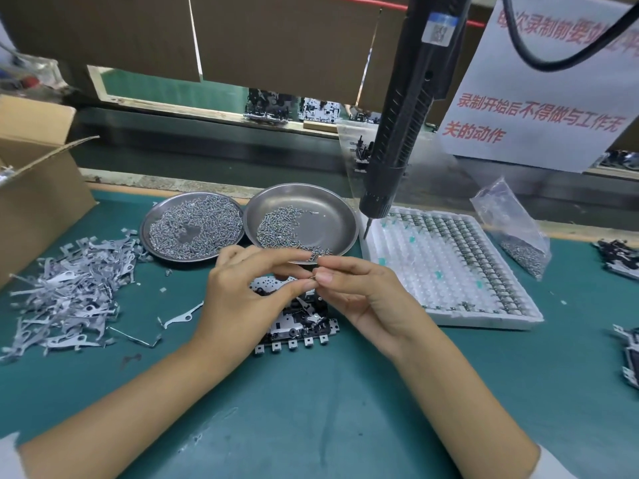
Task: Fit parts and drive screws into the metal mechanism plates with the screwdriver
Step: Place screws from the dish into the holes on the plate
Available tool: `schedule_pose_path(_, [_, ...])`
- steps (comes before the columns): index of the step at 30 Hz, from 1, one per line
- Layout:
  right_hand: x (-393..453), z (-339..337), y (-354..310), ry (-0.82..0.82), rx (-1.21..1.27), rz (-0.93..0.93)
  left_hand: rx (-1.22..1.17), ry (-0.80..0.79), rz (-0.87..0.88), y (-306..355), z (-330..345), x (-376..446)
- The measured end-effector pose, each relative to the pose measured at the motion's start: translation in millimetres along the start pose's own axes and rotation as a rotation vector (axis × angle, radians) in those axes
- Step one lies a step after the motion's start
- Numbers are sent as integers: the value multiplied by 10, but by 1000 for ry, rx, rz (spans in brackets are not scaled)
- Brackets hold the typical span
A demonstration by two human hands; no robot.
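Even, bright overhead light; soft faint shadows beneath the hands (311, 299) on the worktop (345, 409). Mild glare in the steel dish (332, 209) beyond them. Wide-angle bending at edges; far corners soft, slightly blurred.

A green-matted workbench (311, 426) faces brown cardboard panels (276, 36) and a white notice with red characters (539, 98)

Worktop (311, 409): matt green mat. Dishes (332, 209): brushed steel (dull sheen). Screws (193, 226): bright metal. Tray (449, 264): translucent white plastic. Box (34, 202): plain cardboard.
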State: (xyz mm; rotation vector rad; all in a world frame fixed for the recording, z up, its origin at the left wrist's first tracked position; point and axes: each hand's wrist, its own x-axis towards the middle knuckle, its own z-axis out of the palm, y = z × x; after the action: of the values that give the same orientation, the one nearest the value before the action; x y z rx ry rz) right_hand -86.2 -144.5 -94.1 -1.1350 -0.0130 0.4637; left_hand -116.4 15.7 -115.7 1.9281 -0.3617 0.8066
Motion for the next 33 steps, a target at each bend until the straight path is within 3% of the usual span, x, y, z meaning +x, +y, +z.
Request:
schedule_pose_path(8, [-3,-39,-32,-89,7,97,-14,-47,43,-8,1,3])
schedule_pose_path(12, [-89,-97,-250,-178,-202,47,-3,-82,71,5,26,3])
schedule_pose_path(14, [-131,-229,-406,-38,-473,-94,-42,-66,9,1,25,-15])
schedule_pose_path(17, [-122,-593,-607,458,-1000,-376,-92,-31,-112,13,1,-16])
schedule_pose_path(20, [-112,-1028,-732,764,-1380,-391,-150,-5,-224,16,-18,-1])
schedule_pose_path(25, [-122,-1346,-791,738,-1585,-213,-199,13,-258,35,-7,19])
schedule_pose_path(33, [-39,-1369,-758,727,-1789,-270,-258,11,-330,50,-6,20])
